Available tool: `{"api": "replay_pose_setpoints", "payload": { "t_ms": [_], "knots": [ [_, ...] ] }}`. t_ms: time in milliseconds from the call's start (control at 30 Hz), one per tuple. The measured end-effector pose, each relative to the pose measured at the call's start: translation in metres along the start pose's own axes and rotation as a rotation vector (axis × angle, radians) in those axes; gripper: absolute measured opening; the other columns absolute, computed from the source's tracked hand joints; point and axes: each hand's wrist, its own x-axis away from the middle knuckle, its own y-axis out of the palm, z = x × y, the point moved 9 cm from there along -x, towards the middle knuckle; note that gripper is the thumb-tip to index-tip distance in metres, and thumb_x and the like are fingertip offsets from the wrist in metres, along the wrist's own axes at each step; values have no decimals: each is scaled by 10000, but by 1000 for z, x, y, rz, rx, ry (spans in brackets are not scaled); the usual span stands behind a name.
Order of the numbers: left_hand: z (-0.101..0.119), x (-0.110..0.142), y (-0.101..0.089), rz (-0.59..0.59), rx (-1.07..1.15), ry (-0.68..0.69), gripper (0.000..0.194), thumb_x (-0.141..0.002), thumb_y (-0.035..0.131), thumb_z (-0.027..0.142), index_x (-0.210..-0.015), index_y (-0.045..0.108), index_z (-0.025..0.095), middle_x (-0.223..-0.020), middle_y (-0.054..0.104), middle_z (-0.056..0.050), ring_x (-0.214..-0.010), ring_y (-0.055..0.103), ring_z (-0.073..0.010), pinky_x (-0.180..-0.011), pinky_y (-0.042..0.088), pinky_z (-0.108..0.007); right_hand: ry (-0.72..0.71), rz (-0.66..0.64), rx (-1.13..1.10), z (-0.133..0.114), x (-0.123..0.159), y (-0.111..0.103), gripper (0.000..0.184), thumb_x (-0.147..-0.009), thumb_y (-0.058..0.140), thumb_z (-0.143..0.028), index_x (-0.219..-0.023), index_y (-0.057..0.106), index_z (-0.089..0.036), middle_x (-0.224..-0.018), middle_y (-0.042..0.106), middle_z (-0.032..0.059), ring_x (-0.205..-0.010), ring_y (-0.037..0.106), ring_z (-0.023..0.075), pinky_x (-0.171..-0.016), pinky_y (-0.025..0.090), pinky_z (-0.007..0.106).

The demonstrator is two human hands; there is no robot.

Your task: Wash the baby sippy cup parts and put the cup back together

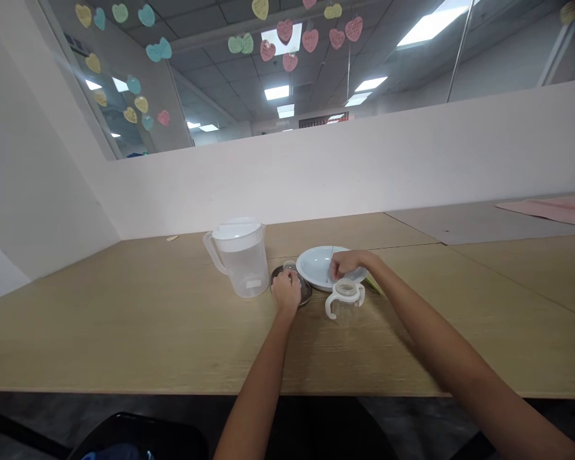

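A clear plastic pitcher point(241, 257) with a white lid stands on the wooden table point(124, 319). Right of it lies a dark round lid point(305, 295), and my left hand point(286, 292) rests on it, fingers curled around a small clear piece on top. A white divided plate point(316, 265) sits behind. My right hand point(347, 264) hovers over the plate's near rim, fingers bent down in a pinch just above a clear two-handled baby bottle point(345, 300) that stands open-topped. What the right fingers hold is hidden.
A white partition wall runs along the table's far edge. A small wooden stick point(172, 239) lies near the back left. A pink cloth point(556, 209) lies at the far right. A green item point(374, 285) peeks out beside the plate. A dark chair edge point(138, 437) shows below.
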Motion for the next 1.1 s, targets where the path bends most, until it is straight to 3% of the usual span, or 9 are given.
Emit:
{"api": "replay_pose_setpoints", "payload": {
  "t_ms": [133, 233, 333, 400, 600, 700, 833, 933, 1100],
  "knots": [
    [3, -1, 5, -22, -158, 72, 208, -823, 453, 200, -818, 661, 188, -875, 657, -104, -852, 594, -232, -767, 403, -319, -92, -103, -281, -6, 10, -2, 157, -613, 565, -224, -669, 683, -137, -610, 660, 35, -663, 608, 174, -652, 464, 257],
    [3, -1, 7, -36, -200, 83, 196, -808, 453, 154, -835, 645, 184, -898, 639, -96, -845, 596, -216, -765, 411, -308, -197, 16, -451, -17, 28, -30, 200, -696, 547, -283, -759, 674, -140, -610, 648, 32, -664, 603, 160, -702, 465, 266],
    [2, -2, 6, -40, -263, 68, 181, -785, 465, 122, -849, 621, 188, -935, 617, -77, -886, 589, -198, -801, 414, -292, -243, 159, -511, -33, 57, -59, 238, -752, 552, -319, -856, 651, -129, -610, 636, 36, -649, 598, 152, -651, 460, 255],
    [0, -4, 5, -37, -315, 46, 188, -779, 474, 120, -903, 599, 184, -983, 603, -73, -931, 579, -194, -828, 413, -290, -275, 160, -546, -49, 76, -68, 252, -775, 562, -343, -869, 634, -121, -626, 638, 44, -637, 601, 143, -635, 464, 249],
    [-6, -6, 8, -100, -427, 42, 328, -779, 497, 146, -1104, 540, 142, -1112, 566, -130, -1044, 545, -236, -885, 404, -332, -391, -4, -501, -96, 104, -59, 306, -793, 571, -402, -923, 621, -130, -662, 666, 44, -634, 624, 140, -623, 474, 249],
    [-9, -6, 11, -133, -445, 47, 272, -791, 496, 188, -1045, 584, 145, -1064, 586, -144, -1017, 560, -258, -862, 415, -349, -401, -44, -486, -102, 101, -53, 314, -787, 576, -411, -942, 611, -141, -667, 672, 34, -634, 631, 142, -622, 480, 255],
    [-9, -6, 9, -116, -445, 48, 169, -803, 488, 201, -920, 603, 162, -961, 610, -120, -949, 585, -242, -813, 424, -330, -385, -5, -480, -97, 95, -55, 343, -769, 582, -426, -956, 611, -140, -694, 686, 44, -659, 638, 151, -646, 488, 268],
    [-4, -6, -4, 2, -367, 33, 163, -857, 440, 268, -905, 561, 170, -837, 613, -81, -830, 599, -214, -737, 428, -311, -352, -7, -425, -89, 93, -54, 385, -736, 613, -430, -998, 610, -147, -738, 701, 52, -723, 646, 169, -667, 488, 269],
    [12, 4, -47, 407, 69, 117, 267, -904, 366, 417, -820, 482, 192, -669, 545, -4, -636, 544, -160, -634, 404, -270, -255, -15, -202, -72, 89, -50, 567, -604, 724, -395, -1102, 588, -162, -793, 712, 40, -781, 643, 201, -656, 462, 253]
  ]
}}
